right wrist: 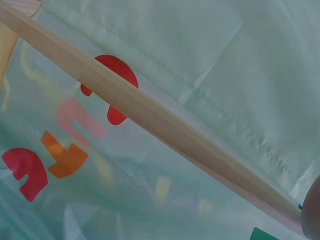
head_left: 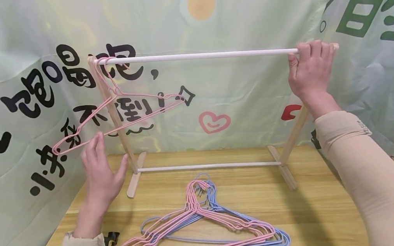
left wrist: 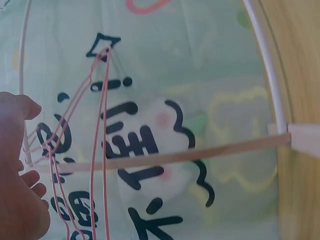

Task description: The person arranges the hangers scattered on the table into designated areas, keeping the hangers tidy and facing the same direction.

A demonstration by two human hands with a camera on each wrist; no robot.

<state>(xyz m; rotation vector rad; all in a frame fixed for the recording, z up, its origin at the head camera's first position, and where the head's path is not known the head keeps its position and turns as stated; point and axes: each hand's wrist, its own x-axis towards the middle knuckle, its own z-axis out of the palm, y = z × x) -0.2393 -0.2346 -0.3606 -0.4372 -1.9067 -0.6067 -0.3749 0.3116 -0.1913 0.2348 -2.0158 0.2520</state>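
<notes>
What look like two pink wire hangers (head_left: pixel 117 94) hang close together at the left end of the white rail (head_left: pixel 191 56) of a small wooden clothes rack. My left hand (head_left: pixel 104 174) is just below their lower bars, fingers extended upward and thumb held apart; whether a fingertip touches the wire I cannot tell. In the left wrist view that hand (left wrist: pixel 22 175) shows at the left edge, with the pink hangers (left wrist: pixel 97 100) beyond it. At the rail's right end my right hand (head_left: pixel 310 70) grips the bar from above. Only a sliver of it shows in the right wrist view.
A pile of pink hangers (head_left: pixel 194 209) and blue hangers (head_left: pixel 281 238) lies on the wooden table (head_left: pixel 331 205) before the rack. The rack's lower white bar (head_left: pixel 207 165) joins its two feet. Printed cloth (head_left: pixel 243 13) hangs behind and on the sides.
</notes>
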